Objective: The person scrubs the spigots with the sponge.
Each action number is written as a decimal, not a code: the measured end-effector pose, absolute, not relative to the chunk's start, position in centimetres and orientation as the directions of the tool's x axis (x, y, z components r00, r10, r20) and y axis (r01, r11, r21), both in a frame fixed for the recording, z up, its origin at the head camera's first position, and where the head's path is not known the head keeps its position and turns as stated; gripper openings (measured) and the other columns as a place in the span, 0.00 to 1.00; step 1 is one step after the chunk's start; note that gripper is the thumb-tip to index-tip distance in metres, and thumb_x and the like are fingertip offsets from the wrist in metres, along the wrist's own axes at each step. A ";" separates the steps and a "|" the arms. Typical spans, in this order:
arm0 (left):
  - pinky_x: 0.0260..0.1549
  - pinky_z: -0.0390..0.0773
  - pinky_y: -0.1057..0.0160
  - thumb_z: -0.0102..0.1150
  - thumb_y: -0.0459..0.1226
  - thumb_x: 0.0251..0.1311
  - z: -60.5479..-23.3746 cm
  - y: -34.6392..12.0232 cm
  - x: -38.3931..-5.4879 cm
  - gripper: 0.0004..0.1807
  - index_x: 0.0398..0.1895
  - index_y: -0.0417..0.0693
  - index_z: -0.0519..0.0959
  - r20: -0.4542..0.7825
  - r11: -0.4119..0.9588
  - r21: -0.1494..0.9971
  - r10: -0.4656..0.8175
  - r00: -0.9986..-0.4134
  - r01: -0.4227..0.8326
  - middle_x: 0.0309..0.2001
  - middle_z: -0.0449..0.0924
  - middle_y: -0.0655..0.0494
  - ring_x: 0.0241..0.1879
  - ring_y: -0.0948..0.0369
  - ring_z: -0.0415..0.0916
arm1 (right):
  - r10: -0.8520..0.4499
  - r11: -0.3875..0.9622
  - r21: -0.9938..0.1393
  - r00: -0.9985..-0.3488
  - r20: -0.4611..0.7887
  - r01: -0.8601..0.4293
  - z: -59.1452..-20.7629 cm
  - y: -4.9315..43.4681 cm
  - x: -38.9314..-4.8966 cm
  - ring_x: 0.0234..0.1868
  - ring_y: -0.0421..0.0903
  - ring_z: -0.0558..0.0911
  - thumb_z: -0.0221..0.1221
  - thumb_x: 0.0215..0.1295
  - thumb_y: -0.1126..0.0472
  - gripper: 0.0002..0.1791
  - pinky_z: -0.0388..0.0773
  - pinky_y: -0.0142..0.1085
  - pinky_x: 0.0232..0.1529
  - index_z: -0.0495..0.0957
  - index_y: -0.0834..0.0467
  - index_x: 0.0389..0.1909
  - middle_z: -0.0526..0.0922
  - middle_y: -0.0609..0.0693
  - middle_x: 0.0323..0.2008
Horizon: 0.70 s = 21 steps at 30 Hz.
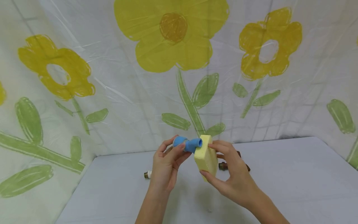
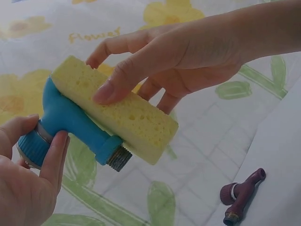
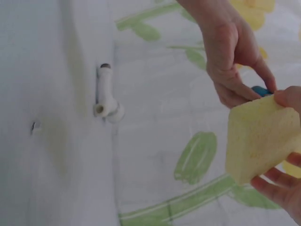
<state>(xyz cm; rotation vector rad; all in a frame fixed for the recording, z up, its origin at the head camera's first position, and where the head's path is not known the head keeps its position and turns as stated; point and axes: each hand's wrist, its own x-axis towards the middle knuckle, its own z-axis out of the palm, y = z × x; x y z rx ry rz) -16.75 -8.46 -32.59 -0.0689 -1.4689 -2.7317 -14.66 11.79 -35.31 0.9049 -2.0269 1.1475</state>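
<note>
My left hand [image 1: 165, 169] grips a blue plastic tap [image 1: 192, 145] by its ridged knob, thumb and fingers around it. In the left wrist view the tap's metal threaded end [image 2: 120, 158] points down to the right. My right hand [image 1: 236, 175] holds a yellow sponge [image 1: 207, 157] by its edges, between thumb and fingers. The sponge's broad face lies along the tap's body in the left wrist view, its porous narrow side facing that camera. Both things are held up above the table. From the right wrist, the sponge hides most of the tap.
On the white table [image 1: 112, 186], a maroon tap [image 2: 242, 195] lies behind my right hand. A white tap [image 3: 107, 94] lies on the left, partly hidden by my left hand in the head view. A flower-printed sheet [image 1: 126, 109] hangs behind the table.
</note>
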 end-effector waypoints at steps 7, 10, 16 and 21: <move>0.49 0.88 0.59 0.61 0.24 0.68 -32.0 -9.2 -16.6 0.17 0.59 0.36 0.75 0.064 -0.584 0.808 -0.053 -0.996 0.083 0.40 0.87 0.52 0.37 0.62 0.89 | -0.330 0.461 -0.406 -0.577 0.747 -0.789 -35.3 12.2 -14.8 0.56 0.47 0.80 0.73 0.66 0.50 0.35 0.86 0.34 0.43 0.71 0.58 0.67 0.75 0.53 0.62; 0.49 0.88 0.59 0.63 0.25 0.68 -31.8 -9.7 -16.6 0.15 0.56 0.38 0.76 0.080 -0.603 0.790 -0.072 -0.994 0.108 0.39 0.86 0.52 0.38 0.61 0.89 | -0.373 0.493 -0.395 -0.599 0.709 -0.775 -35.3 12.4 -14.9 0.53 0.46 0.81 0.79 0.55 0.61 0.39 0.86 0.34 0.42 0.72 0.55 0.66 0.76 0.49 0.61; 0.49 0.89 0.58 0.62 0.24 0.69 -32.0 -9.6 -16.8 0.10 0.50 0.41 0.80 0.081 -0.616 0.781 -0.061 -0.995 0.101 0.38 0.86 0.52 0.38 0.59 0.90 | -0.365 0.471 -0.444 -0.626 0.689 -0.762 -35.1 12.6 -14.7 0.51 0.46 0.80 0.81 0.49 0.67 0.43 0.87 0.32 0.38 0.72 0.55 0.66 0.76 0.49 0.60; 0.48 0.89 0.60 0.63 0.24 0.69 -32.3 -8.9 -16.8 0.10 0.50 0.41 0.80 0.074 -0.622 0.779 -0.045 -0.996 0.086 0.39 0.86 0.52 0.37 0.60 0.89 | -0.322 0.409 -0.503 -0.636 0.701 -0.761 -35.3 12.3 -14.6 0.49 0.44 0.78 0.81 0.46 0.71 0.47 0.88 0.32 0.37 0.68 0.59 0.67 0.74 0.51 0.60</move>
